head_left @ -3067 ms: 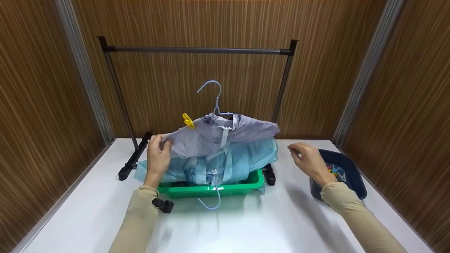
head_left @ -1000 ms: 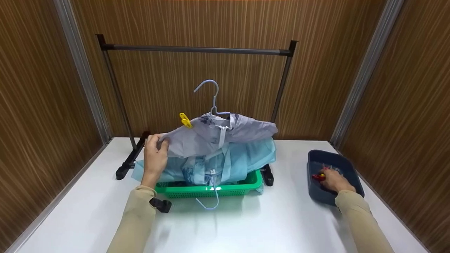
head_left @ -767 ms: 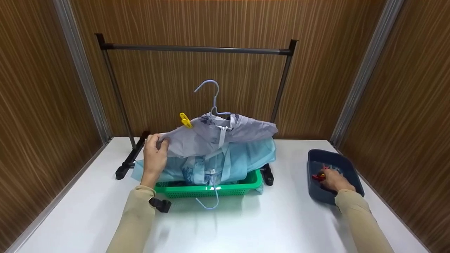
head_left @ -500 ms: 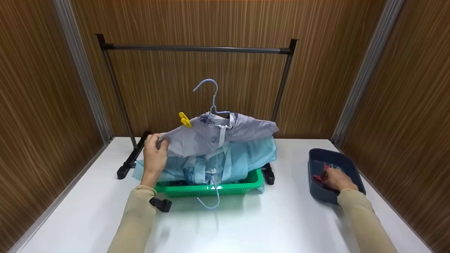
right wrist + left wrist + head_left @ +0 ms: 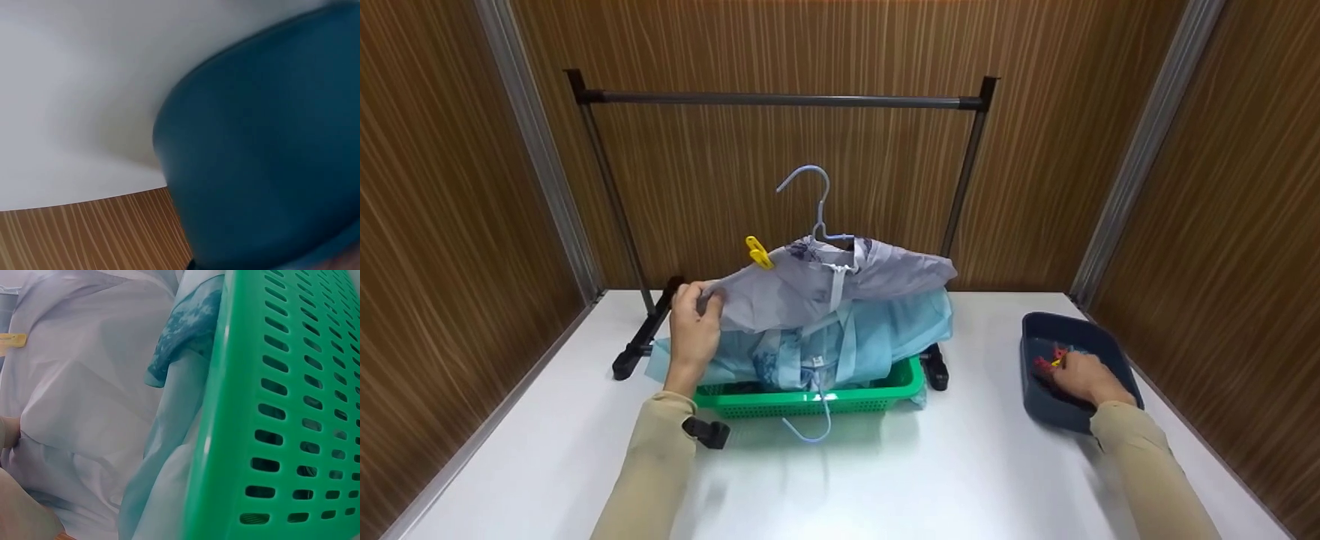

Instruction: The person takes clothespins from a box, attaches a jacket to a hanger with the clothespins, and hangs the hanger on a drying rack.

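Observation:
In the head view my left hand point(image 5: 694, 326) pinches the sleeve end of a pale lilac shirt point(image 5: 765, 300), thumb in front. The shirt is on a light-blue hanger point(image 5: 820, 210) whose hook points up. A yellow clothespin point(image 5: 759, 253) is clipped on its left shoulder, also visible as a yellow clothespin point(image 5: 12, 340) in the left wrist view. My right hand point(image 5: 1087, 376) reaches down into a dark blue bin point(image 5: 1039, 405), at red and yellow clothespins point(image 5: 1044, 366). Its fingertips are mostly hidden, so a grip cannot be made out. The right wrist view shows mainly the bin's wall point(image 5: 253, 140).
Below the lilac shirt, a light-blue garment point(image 5: 885, 341) lies over a green basket point(image 5: 802, 405). Another hanger hook point(image 5: 814, 436) hangs over the basket's front. Behind stands a dark clothes rack point(image 5: 780, 99). Wood-patterned walls enclose the white table point(image 5: 885, 487).
My right hand has moved from beside the bin down into it, among the clothespins, and lately shifted slightly there. My left hand keeps its hold on the sleeve.

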Available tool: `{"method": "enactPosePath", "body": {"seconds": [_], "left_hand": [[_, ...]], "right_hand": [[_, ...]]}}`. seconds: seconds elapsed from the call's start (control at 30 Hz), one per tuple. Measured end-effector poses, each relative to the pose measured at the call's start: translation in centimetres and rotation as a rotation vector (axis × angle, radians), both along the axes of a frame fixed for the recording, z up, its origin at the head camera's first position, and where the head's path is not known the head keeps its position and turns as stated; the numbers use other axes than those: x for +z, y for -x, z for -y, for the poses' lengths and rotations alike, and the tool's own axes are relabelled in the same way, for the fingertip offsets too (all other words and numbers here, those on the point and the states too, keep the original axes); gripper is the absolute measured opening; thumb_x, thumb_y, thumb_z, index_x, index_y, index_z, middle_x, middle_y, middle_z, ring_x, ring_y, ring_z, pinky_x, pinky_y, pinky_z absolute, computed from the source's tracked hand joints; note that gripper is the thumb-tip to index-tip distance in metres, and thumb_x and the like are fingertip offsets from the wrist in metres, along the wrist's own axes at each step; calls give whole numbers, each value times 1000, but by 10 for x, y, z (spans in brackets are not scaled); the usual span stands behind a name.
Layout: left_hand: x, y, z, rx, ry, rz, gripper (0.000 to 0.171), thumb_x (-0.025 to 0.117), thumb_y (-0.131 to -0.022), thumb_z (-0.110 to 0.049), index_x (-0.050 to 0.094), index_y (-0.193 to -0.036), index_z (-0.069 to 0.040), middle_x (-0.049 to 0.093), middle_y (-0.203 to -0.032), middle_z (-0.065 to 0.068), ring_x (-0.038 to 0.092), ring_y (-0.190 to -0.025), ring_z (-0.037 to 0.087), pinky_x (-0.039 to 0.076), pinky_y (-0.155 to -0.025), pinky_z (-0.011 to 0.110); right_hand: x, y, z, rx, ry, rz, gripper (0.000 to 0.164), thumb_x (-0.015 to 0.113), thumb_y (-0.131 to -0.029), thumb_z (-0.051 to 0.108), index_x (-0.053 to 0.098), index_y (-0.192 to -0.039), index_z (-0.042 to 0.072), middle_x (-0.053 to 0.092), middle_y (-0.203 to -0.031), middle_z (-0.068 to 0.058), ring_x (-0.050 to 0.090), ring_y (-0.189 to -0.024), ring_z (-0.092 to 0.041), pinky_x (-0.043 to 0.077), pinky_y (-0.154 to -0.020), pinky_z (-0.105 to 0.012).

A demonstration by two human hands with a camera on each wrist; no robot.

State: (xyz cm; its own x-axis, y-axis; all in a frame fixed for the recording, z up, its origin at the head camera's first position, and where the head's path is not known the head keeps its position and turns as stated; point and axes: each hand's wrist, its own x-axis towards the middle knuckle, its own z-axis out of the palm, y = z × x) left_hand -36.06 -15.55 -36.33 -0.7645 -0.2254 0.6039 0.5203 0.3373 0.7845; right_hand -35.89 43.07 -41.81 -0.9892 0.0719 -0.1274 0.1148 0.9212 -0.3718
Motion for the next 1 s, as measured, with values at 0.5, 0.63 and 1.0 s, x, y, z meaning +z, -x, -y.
{"method": "enactPosePath", "body": {"seconds": [0.5,0.63,1.0], "left_hand": [[1,-2,0,12,-8,-1,14,53,-92,-17,59,-99,-6,47,-94,5,43,-96,16,39,-82,30],[-1,-2,2,17,-9,0,14,54,-92,-15,60,-99,-5,46,-94,6,44,-96,16,39,-82,30],[-1,-1,1,-6,-25,-12,13,53,-92,-15,59,-97,-5,45,-93,6,45,-97,15,40,-83,29]], "right_hand": [[12,-4,2,-46,84,-391,48,37,-95,37,40,-120,-5,37,-103,-22,43,-85,-35,40,-74,-50],[11,-3,9,-15,96,-446,54,36,-95,44,37,-128,1,43,-104,-20,44,-87,-34,41,-73,-50],[22,5,41,-76,374,-507,54,55,-86,47,47,-122,7,56,-108,-16,56,-91,-29,49,-76,-34]]}}
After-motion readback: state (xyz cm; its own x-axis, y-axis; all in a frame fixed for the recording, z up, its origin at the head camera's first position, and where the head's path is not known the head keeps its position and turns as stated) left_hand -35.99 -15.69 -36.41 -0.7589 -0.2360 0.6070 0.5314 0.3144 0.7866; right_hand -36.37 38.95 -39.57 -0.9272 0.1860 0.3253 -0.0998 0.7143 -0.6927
